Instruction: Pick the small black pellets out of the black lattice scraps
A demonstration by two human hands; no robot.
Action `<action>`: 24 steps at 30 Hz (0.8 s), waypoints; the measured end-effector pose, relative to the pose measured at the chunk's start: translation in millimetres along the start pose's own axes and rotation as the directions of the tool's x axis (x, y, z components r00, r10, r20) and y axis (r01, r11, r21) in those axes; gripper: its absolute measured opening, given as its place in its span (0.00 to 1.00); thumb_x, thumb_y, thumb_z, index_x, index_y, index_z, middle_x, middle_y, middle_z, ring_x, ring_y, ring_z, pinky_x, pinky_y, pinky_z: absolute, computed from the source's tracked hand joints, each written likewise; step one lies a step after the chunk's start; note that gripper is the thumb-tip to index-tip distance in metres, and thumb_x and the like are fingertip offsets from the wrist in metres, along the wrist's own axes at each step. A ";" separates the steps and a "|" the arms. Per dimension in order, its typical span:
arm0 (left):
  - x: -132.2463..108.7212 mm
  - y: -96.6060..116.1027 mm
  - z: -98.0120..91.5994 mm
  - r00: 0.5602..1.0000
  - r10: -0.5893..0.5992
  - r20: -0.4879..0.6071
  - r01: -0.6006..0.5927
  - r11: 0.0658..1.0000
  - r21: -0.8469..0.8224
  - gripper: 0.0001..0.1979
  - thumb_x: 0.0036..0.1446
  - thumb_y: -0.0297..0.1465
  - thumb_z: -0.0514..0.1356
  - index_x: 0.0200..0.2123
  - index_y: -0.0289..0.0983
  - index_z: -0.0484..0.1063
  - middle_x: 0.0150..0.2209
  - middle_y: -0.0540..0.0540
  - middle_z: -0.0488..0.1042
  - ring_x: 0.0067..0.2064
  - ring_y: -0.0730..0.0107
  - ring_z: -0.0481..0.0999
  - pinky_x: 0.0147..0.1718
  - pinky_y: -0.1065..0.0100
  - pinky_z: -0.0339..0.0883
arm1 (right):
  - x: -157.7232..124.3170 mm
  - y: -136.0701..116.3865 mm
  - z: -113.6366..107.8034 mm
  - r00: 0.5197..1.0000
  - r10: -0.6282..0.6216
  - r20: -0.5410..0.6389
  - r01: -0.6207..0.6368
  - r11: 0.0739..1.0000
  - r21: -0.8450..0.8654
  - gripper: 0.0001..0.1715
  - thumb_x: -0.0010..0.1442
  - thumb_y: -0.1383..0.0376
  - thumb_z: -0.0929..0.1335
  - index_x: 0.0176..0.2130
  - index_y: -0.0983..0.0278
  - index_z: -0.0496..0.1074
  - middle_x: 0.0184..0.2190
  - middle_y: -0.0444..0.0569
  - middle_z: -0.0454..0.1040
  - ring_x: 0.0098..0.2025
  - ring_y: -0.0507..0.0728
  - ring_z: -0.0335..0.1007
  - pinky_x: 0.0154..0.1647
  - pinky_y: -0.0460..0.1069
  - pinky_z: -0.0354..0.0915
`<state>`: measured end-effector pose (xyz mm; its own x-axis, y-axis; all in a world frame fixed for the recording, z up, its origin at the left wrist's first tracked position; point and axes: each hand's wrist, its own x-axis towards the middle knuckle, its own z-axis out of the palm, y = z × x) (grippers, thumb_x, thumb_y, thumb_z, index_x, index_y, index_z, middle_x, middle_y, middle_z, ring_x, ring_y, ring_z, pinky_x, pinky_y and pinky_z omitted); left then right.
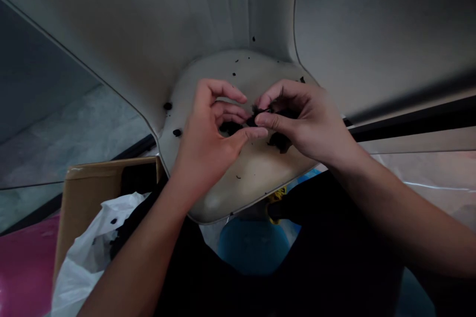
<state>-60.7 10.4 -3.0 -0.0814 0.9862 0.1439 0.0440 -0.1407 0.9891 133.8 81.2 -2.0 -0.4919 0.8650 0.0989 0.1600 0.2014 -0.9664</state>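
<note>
My right hand (pixel 297 116) pinches a ragged black soft-looking piece (pixel 255 118) between thumb and fingers. Just left of it is my left hand (pixel 219 129), with its fingers and thumb apart. Its fingertips come close to the black piece; whether they touch it I cannot tell. Under both hands lies a pale moulded surface (pixel 208 203) with raised sides. Another dark scrap (pixel 278 142) rests on it below my right hand, and a black lump (pixel 229 128) shows partly behind my left fingers. Small black crumbs are scattered around.
A cardboard box (pixel 92 183) lined with a white plastic bag (pixel 85 257) stands at the lower left, with black bits inside. Below the surface's front edge is a blue rounded object (pixel 253 247), between my dark-clothed legs. A pink surface (pixel 28 267) is at far left.
</note>
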 end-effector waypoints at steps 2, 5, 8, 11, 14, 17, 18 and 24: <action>0.2 3.1 2.9 0.993 -0.115 0.014 0.116 0.992 -0.048 0.21 0.57 0.32 0.83 0.44 0.42 0.74 0.43 0.50 0.82 0.44 0.66 0.85 0.45 0.62 0.81 | -1.3 0.0 -0.3 1.000 0.011 -0.019 -0.011 1.000 0.013 0.23 0.63 0.46 0.83 0.39 0.60 0.80 0.40 0.48 0.82 0.43 0.59 0.78 0.51 0.58 0.77; 0.7 7.5 8.6 0.981 -0.192 0.010 0.192 0.981 -0.023 0.16 0.58 0.33 0.82 0.41 0.40 0.79 0.40 0.49 0.85 0.44 0.65 0.86 0.44 0.64 0.82 | -2.8 -0.8 1.4 0.999 0.027 -0.025 -0.026 0.999 0.035 0.23 0.62 0.47 0.84 0.42 0.59 0.80 0.43 0.49 0.83 0.46 0.60 0.80 0.53 0.58 0.79; 2.6 8.9 12.0 0.985 -0.173 0.004 0.172 0.985 0.030 0.13 0.59 0.32 0.81 0.39 0.40 0.80 0.40 0.49 0.86 0.44 0.63 0.87 0.45 0.64 0.83 | -4.1 -4.1 4.1 0.999 0.047 -0.006 -0.046 0.996 0.074 0.22 0.61 0.50 0.85 0.43 0.58 0.79 0.46 0.50 0.84 0.50 0.61 0.81 0.54 0.57 0.80; 5.7 8.1 5.5 0.985 -0.163 0.063 0.162 0.987 0.017 0.08 0.62 0.28 0.77 0.39 0.40 0.82 0.38 0.49 0.87 0.43 0.62 0.89 0.47 0.61 0.86 | -5.5 -10.6 0.2 0.992 0.125 0.028 -0.128 0.979 0.159 0.23 0.59 0.53 0.86 0.41 0.57 0.77 0.44 0.48 0.83 0.44 0.59 0.79 0.42 0.54 0.76; 10.4 5.9 -16.9 0.989 -0.124 0.084 0.125 0.992 -0.006 0.06 0.63 0.24 0.74 0.38 0.42 0.84 0.34 0.50 0.87 0.37 0.63 0.88 0.43 0.58 0.86 | -5.0 -17.7 -19.1 0.986 0.153 -0.063 -0.126 0.940 0.317 0.19 0.60 0.57 0.86 0.38 0.57 0.76 0.40 0.46 0.81 0.28 0.52 0.62 0.26 0.52 0.56; 16.7 -2.0 -45.5 0.999 -0.021 -0.042 0.022 0.999 0.032 0.05 0.65 0.26 0.74 0.39 0.44 0.86 0.36 0.49 0.87 0.39 0.61 0.88 0.46 0.55 0.86 | -2.2 -21.1 -42.9 0.943 0.018 -0.331 0.085 0.952 0.295 0.13 0.66 0.61 0.83 0.40 0.56 0.79 0.39 0.45 0.79 0.24 0.50 0.46 0.25 0.55 0.42; 19.1 -7.1 -52.6 0.998 -0.003 -0.066 0.010 0.995 0.101 0.04 0.65 0.28 0.74 0.40 0.44 0.87 0.38 0.47 0.88 0.41 0.60 0.88 0.48 0.54 0.85 | -1.2 -20.7 -47.4 0.931 -0.005 -0.365 0.111 0.957 0.269 0.13 0.66 0.61 0.84 0.40 0.56 0.80 0.39 0.45 0.78 0.25 0.51 0.46 0.26 0.55 0.42; 31.8 -56.2 -53.4 0.997 -0.041 0.059 0.001 0.829 0.559 0.10 0.61 0.22 0.71 0.41 0.44 0.87 0.43 0.45 0.86 0.45 0.53 0.83 0.54 0.51 0.77 | 2.4 -6.2 -28.8 0.989 0.140 -0.047 -0.124 0.961 0.248 0.27 0.50 0.56 0.91 0.40 0.57 0.80 0.37 0.43 0.80 0.31 0.52 0.66 0.27 0.51 0.61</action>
<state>-118.9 45.0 -52.3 -0.0245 0.9946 0.1008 0.5926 -0.0667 0.8027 156.3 95.3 11.2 -0.4242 0.9052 -0.0265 0.0025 -0.0281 -0.9996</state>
